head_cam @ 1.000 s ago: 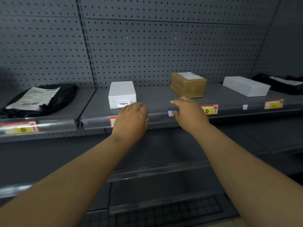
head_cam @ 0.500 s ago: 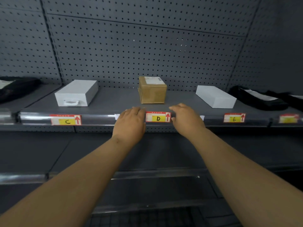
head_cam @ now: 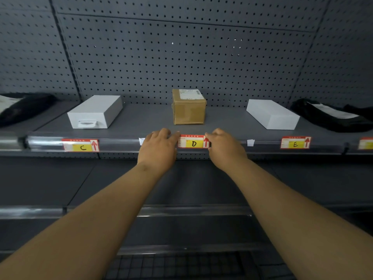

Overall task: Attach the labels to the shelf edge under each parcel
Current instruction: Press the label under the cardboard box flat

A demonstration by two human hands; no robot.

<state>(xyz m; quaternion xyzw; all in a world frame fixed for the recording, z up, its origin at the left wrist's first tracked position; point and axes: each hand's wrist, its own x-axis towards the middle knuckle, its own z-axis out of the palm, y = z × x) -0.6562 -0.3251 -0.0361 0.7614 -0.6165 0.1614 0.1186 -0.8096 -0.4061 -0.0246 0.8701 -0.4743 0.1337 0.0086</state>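
A red-and-yellow label marked D [head_cam: 193, 142] sits in the shelf edge rail [head_cam: 121, 142] right under the brown cardboard parcel [head_cam: 188, 107]. My left hand [head_cam: 158, 149] touches the label's left end and my right hand [head_cam: 225, 148] its right end, fingers resting on the rail. Label C [head_cam: 80, 145] sits under the left white box [head_cam: 95, 112]. Label E [head_cam: 295, 142] sits under the right white box [head_cam: 272, 114].
Black bagged parcels lie at the far left [head_cam: 22, 108] and far right [head_cam: 331, 115]. Another label [head_cam: 366, 143] shows at the right edge. Two small white tabs [head_cam: 250, 142] stick on the rail. Pegboard wall [head_cam: 181, 57] behind; lower shelves below.
The view has shifted right along the shelf. Both hands moved from near label C to either end of label D, and have closed in on it since half a second ago.
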